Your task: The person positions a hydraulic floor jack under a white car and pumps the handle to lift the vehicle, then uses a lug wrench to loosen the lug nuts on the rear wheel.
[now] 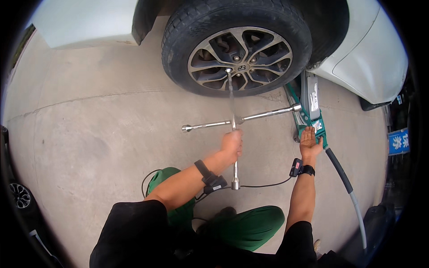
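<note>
My left hand (232, 145) is closed around the near arm of a chrome four-way lug wrench (268, 113). The wrench's far end meets the wheel (241, 67) at a lug nut left of the hub cap; motion smears part of that shaft. Its cross arms stretch left and right over the floor. My right hand (310, 142) is palm up with fingers stretched out and holds nothing. Just beyond it sits a green floor jack (318, 129); whether my fingertips touch it I cannot tell.
A pale car body (362, 49) surrounds the wheel, and the jack reaches under it. The jack's long handle (342, 174) slants toward me at the right. A black cable (263, 186) hangs between my wrist straps. Another car's wheel (20, 195) shows far left, a blue sign (397, 141) far right.
</note>
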A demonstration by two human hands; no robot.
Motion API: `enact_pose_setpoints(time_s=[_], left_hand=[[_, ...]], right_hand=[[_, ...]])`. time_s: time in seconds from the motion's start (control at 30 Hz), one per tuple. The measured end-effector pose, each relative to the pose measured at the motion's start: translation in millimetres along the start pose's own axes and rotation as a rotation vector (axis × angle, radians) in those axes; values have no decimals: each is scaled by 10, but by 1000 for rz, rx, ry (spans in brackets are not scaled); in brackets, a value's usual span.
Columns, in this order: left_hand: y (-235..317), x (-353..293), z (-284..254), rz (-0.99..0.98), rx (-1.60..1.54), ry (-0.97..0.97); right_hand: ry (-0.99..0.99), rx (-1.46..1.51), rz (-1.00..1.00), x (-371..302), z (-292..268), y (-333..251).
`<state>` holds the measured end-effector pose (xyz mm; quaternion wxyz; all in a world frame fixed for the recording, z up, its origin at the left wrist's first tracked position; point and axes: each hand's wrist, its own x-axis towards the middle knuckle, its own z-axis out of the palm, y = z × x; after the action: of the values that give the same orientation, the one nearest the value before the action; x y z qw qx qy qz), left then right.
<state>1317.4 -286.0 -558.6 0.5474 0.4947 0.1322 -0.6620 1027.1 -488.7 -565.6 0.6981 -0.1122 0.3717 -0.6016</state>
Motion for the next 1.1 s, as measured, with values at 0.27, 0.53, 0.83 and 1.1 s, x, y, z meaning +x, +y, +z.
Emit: enact_pose_setpoints(time_s=[0.27, 0.53, 0.83, 1.1], left_hand=[[-60, 71, 33, 35, -8, 54], [-280, 636, -6, 34, 22, 176], [-66, 356, 32, -170, -68, -137], [-27, 373, 91, -276, -194, -313]], right_hand=[[-991, -399, 238, -1167, 2761, 967], [-1419, -950, -8, -2220, 2857, 1986], [-774, -849, -103, -1728, 1715, 1117], [-146, -793, 557, -2158, 203, 1270]])
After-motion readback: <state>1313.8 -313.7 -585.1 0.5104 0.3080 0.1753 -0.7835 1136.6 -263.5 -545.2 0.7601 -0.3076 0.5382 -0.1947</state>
